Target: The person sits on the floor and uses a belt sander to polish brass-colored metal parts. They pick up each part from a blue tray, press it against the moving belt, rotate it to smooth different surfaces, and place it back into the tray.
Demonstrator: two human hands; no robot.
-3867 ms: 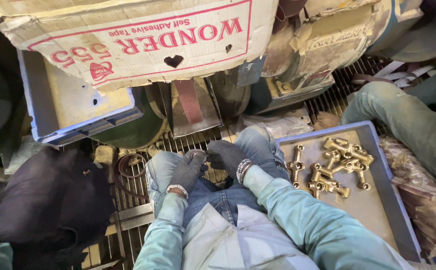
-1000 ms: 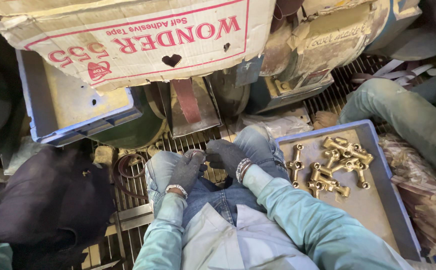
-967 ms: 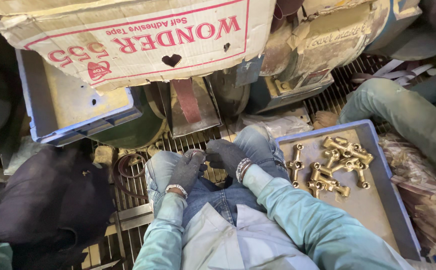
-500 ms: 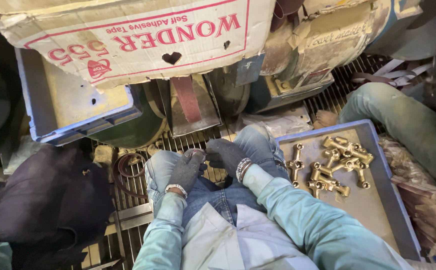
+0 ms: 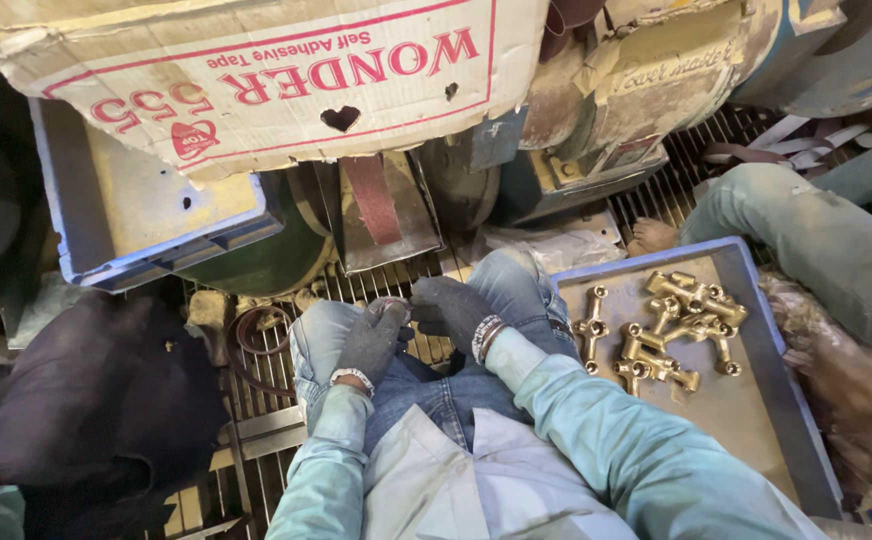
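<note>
Metal grate floor (image 5: 256, 420), cardboard box (image 5: 276, 70) overhead, worn machinery (image 5: 616, 110), blue tray (image 5: 806, 440), dim light

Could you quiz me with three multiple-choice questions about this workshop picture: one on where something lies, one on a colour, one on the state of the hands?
1. Where do the brass pipe fittings lie?
A. In the grey-blue metal tray by the person's right leg
B. On the cardboard box
C. In the person's lap

2. What colour are the knitted gloves on both hands?
A. White
B. Dark grey
C. Yellow

3. How are the left hand and the right hand placed?
A. Spread far apart
B. One raised overhead
C. Close together between the knees

Answers: 1 A, the fittings sit heaped on the tray's far end. 2 B, both gloves look dark grey. 3 C, the fingertips nearly meet over the metal floor grating.
</note>
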